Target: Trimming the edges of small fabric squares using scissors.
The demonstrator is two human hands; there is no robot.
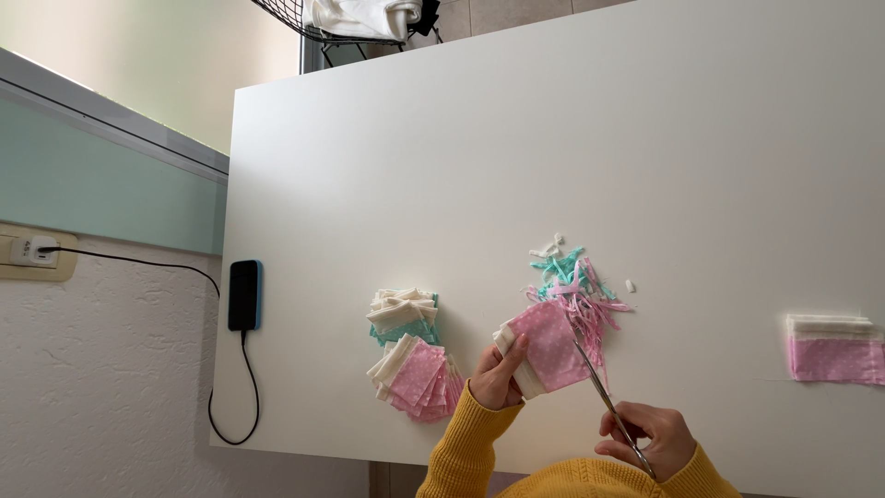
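Holding a pink dotted fabric stack (pixel 550 347) pinched in the left hand (pixel 498 376), fingers clamped on its near corner; the right hand (pixel 645 441) grips scissors (pixel 604 397), blades angled up-left along the stack's right edge.

I see a white table (pixel 553 138). At 9 o'clock lies a phone (pixel 244 294); near centre, 2 fabric-square stacks (pixel 410 355) and trimmings (pixel 576 286). At 3 o'clock, another folded pile (pixel 834 349).
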